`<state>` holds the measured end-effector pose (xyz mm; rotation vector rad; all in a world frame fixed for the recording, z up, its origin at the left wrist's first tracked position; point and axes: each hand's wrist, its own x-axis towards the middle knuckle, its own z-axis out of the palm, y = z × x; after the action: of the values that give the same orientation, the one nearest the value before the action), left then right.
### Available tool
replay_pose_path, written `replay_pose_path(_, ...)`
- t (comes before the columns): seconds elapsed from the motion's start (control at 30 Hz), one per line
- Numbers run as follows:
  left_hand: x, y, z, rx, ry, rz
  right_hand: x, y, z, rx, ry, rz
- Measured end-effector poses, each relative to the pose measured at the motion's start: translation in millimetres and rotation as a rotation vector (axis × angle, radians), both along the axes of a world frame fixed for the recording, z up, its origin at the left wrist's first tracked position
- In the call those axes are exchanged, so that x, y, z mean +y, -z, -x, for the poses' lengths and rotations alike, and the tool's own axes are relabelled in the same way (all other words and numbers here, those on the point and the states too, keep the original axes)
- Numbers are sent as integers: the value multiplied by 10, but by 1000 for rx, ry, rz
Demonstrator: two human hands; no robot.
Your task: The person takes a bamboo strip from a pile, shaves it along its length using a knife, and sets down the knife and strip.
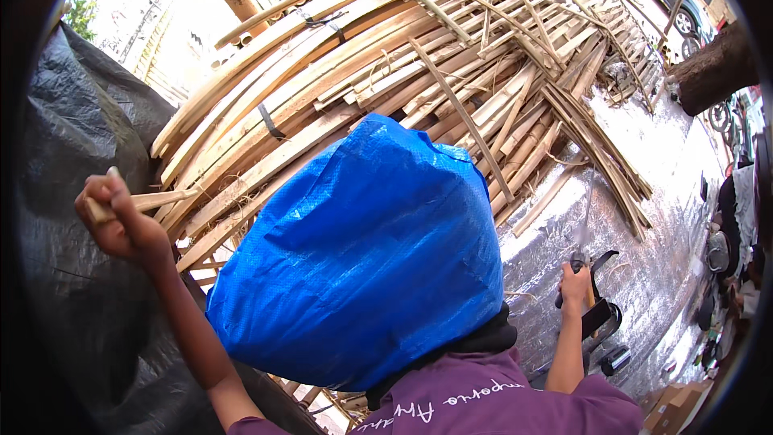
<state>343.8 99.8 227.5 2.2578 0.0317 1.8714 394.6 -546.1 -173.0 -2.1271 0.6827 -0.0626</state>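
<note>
On the left, my left hand is raised beside the bamboo pile, its fingers closed round a short split bamboo piece. The piece's far end points toward the ends of the stacked strips. My right hand is closed round the black handle of a long, thin-bladed tool, which looks like a knife and points away from me; its blade is partly blurred. Between my arms, a blue tarp sheet bulges up over my front and hides what lies beneath it.
Long split bamboo strips lie in a large pile ahead, some tied in bundles. A black tarp hangs at the left. Silvery sheeting covers the right side, with a black strap, a cardboard box and a log.
</note>
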Motion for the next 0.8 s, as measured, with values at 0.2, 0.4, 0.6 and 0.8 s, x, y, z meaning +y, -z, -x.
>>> replay_pose_path(0.2, 179, 516, -380, 390, -60, -105, 456, -39, 142, 98, -54, 287)
replay_pose_path(0.4, 511, 820, -308, 599, -77, -258, 587, -169, 176, 326, -188, 326)
replay_pose_path(0.6, 785, 955, -321, 714, -25, -97, 618, -269, -162, -11, -269, 694)
replay_pose_path(0.8, 841, 1044, -543, 920, 44, 142, 1747, -733, -1190, -329, -484, 438)
